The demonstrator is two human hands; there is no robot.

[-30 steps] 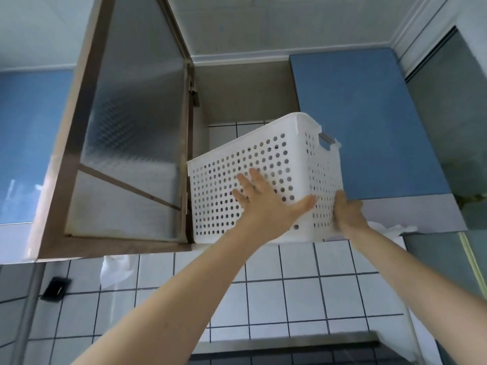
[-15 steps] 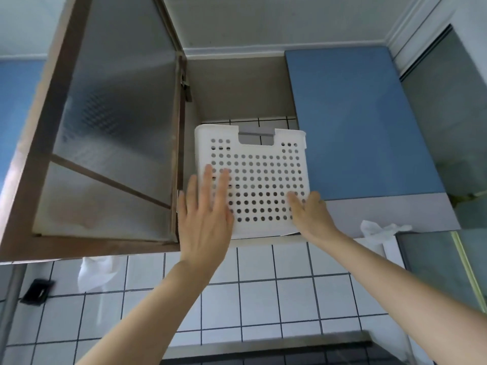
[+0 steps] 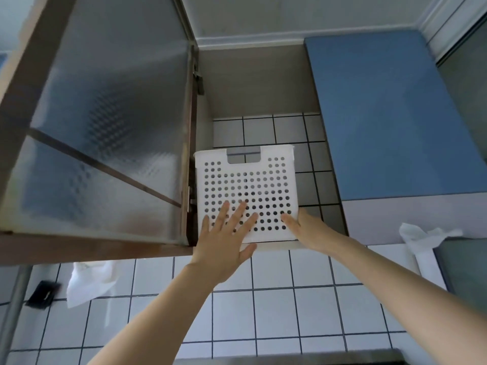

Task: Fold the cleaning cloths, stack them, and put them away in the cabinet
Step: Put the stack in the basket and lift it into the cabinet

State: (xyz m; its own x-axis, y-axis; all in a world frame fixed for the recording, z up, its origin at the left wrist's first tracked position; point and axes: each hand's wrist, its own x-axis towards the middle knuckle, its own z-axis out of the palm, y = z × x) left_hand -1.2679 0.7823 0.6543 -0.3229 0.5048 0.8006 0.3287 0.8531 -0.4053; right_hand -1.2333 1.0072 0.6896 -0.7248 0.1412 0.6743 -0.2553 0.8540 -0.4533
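white perforated plastic basket (image 3: 246, 191) with a cut-out handle slot at its top edge, standing upright inside the open wall cabinet (image 3: 258, 83) on the bottom shelf, close against the left side by the door hinge. cleaning cloths not visible through the holes, contents impossible to tell. left hand (image 3: 224, 243) raised flat against the lower front face of the basket, fingers (image 3: 238, 214) straight and spread apart, fingertips touching the perforated wall, thumb out to the side below the shelf edge. right hand (image 3: 307, 229) at the basket's lower right corner, fingers (image 3: 288, 221) laid straight along the front face near the corner, close together, touching the plastic; the remaining fingers hidden behind the hand, so impossible to tell how they lie. both bare forearms reaching up from the bottom of the view.

frosted glass cabinet door (image 3: 105, 122) in a brown wooden frame swung open to the left. blue flat cabinet door (image 3: 390, 114) closed to the right of the opening. white square wall tiles (image 3: 271, 312) with dark grout below the cabinet and also at the back of the cabinet interior. crumpled white plastic bag (image 3: 89, 283) hanging under the left cabinet, another white crumpled bag (image 3: 421, 235) at the right edge below the blue door. small black object (image 3: 43, 293) on the tiled wall at lower left, too blurred to identify.
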